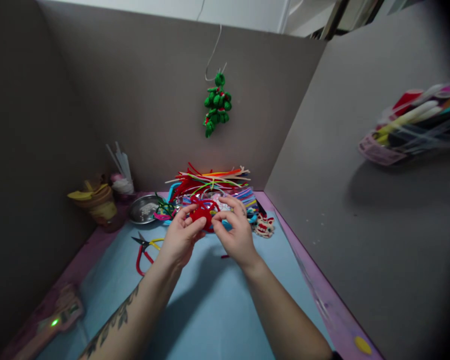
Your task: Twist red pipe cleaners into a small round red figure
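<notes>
A red fuzzy piece of bent pipe cleaners [201, 214], with thin loops at its top, is held up over the blue mat [210, 310]. My left hand [180, 235] is closed on its left side, thumb across the front. At its right edge, the thumb and forefinger of my right hand [235, 234] are pinched together on the red piece; the exact spot they grip is too small to make out. Scissors [145, 244] with red and yellow handles lie open left of my left hand. A short red scrap [225, 256] rests below my right hand.
Colourful pipe cleaners [213, 177] are piled at the back. A metal dish [137, 212] and a pot [101, 205] stand back left. A pink tool with a green light [65, 312] lies front left. A green ornament [217, 105] hangs above; a pen holder [384, 150] juts from the right wall.
</notes>
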Demonstrator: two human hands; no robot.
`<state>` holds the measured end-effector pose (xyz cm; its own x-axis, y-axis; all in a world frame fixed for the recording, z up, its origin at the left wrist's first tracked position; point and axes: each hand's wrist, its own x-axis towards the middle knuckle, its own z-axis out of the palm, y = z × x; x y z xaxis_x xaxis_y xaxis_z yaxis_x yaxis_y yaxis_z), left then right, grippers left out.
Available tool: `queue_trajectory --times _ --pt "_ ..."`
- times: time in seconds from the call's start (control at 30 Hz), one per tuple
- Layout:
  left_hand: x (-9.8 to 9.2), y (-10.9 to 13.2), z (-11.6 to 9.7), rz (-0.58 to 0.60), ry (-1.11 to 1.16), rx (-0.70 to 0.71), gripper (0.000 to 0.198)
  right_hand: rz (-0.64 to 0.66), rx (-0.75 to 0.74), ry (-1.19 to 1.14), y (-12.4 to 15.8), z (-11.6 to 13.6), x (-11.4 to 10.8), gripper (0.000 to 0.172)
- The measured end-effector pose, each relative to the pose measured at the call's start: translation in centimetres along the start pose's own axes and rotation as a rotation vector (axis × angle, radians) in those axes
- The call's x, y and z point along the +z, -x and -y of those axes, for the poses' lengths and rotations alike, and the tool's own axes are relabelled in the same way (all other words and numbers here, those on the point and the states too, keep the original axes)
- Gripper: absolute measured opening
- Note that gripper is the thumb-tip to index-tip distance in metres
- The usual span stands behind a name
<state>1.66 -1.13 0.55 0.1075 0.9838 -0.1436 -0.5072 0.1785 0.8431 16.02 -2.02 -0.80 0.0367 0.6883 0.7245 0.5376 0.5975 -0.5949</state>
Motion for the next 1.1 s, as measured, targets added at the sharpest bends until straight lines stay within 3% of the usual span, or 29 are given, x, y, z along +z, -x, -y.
queue_trajectory --times 0.27,0.57,0.93,1.1 --pt "-0.1 -0.1 0.3 0.016 -0.056 0.052 0.069 0.001 0.124 -0.068 -0.2 0.1 0.2 0.010" --pt "-0.2 -0.1 0.7 0.032 -0.246 0.228 0.067 0.037 0.346 -0.262 -0.2 -0.3 0.7 0.011" --pt "-0.2 0.0 0.5 0.041 -0.295 0.312 0.092 0.025 0.427 -0.374 0.6 -1.0 2.3 0.008" --pt "-1.1 -0.4 0.1 0.141 -0.301 0.291 0.094 0.003 0.348 -0.312 0.3 -0.8 1.6 0.015"
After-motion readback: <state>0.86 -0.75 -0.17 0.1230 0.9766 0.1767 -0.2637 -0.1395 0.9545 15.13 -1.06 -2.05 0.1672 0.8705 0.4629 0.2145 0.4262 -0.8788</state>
